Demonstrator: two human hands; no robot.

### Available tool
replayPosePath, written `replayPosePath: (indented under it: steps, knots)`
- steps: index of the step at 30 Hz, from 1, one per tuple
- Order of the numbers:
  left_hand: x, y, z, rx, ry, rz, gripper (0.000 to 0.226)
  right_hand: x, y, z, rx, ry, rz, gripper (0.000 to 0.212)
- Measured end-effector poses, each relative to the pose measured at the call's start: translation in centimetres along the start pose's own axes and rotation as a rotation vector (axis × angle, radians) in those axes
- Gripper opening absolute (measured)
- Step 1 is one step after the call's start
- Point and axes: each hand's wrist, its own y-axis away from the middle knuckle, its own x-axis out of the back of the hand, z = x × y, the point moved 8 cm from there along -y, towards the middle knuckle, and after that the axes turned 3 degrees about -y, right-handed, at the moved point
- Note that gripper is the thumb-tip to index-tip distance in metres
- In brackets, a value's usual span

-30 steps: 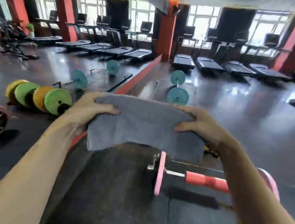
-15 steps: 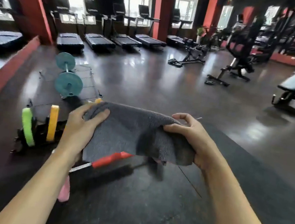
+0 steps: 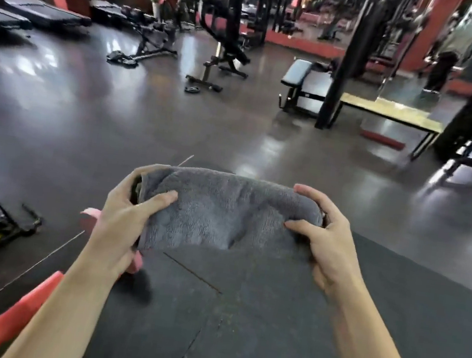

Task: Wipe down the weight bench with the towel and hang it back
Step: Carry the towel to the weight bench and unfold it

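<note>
Both hands are closed on the grey towel (image 3: pixel 228 212), which is stretched between the left hand (image 3: pixel 119 223) and the right hand (image 3: pixel 328 246), above the dark floor mat (image 3: pixel 237 331).

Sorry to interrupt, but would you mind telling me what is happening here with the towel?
A person stands on a gym floor holding a folded grey towel out in front of them, left hand gripping one end and right hand the other. The towel is in the air, touching nothing else. A padded weight bench sits further off across the floor, beside a yellow-topped bench. No wiping is under way at this moment.
</note>
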Motion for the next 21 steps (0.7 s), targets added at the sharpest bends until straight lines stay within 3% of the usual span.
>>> replayPosePath:
  steps: [4,8,14,21]
  knots:
    - [-7.6,-8.8,0.1,-0.044,-0.05,-0.089,0.031,4.9,-7.2,-0.3,0.026,0.08,0.089,0.065]
    - [-18.5,-16.0,-0.5,-0.06,-0.094,-0.238,0.029,12.3,-12.5,-1.0,0.024,0.096,0.258,0.051]
    - [-39.5,-21.4,-4.5,-0.053,-0.107,-0.501,0.026,29.8,-17.2,-0.4,0.033,0.072,0.58,0.045]
    - [-62.8,-22.9,-9.0,-0.006,-0.132,-0.715,0.023,49.3,-21.4,0.1,0.006,0.043,0.759,0.051]
